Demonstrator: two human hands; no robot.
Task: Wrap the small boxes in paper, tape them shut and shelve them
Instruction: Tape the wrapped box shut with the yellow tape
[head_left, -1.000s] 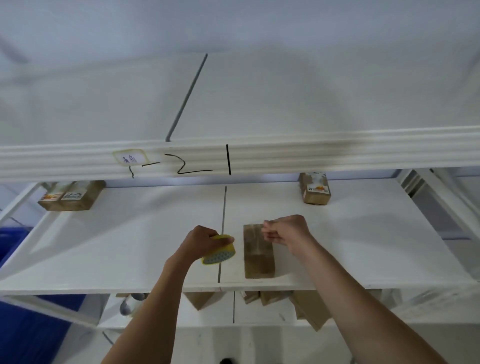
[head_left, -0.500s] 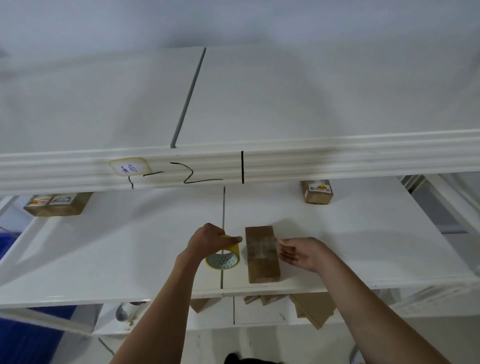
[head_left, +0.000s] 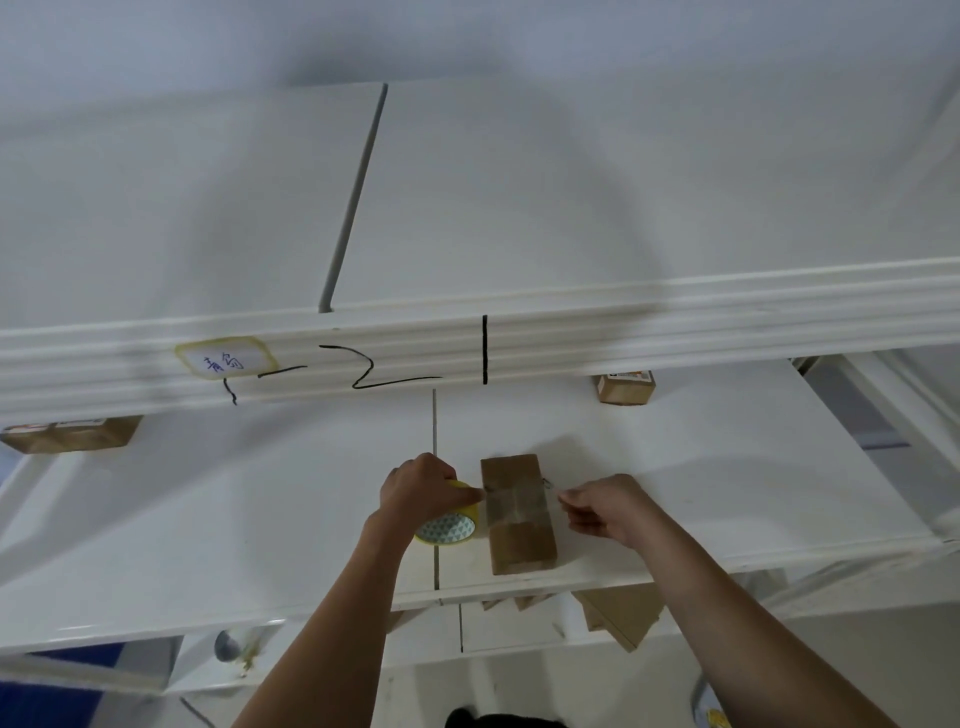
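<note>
The shelf (head_left: 727, 493) carries it all: a wrapped box (head_left: 519, 540) lies near its front edge, just right of the seam, long side running near to far. It looks light and stiff under thin brown paper that would crease or tear easily, and the clear tape band (head_left: 515, 503) across its middle looks slick. I would take it by the two long sides, away from the loose paper ends.

The left hand (head_left: 415, 491) curls round the yellow tape roll (head_left: 451, 526), which stands on the shelf touching the box's left side. The right hand (head_left: 605, 506) sits just right of the box, fingers loosely bent; whether they pinch a tape end I cannot tell.

Against a second ago, the roll now stands lower and closer against the box, the right hand has moved off the box top to its right, and the tape band lies across the paper.

Two more wrapped boxes sit far back, left (head_left: 70, 434) and right (head_left: 625, 388).
</note>
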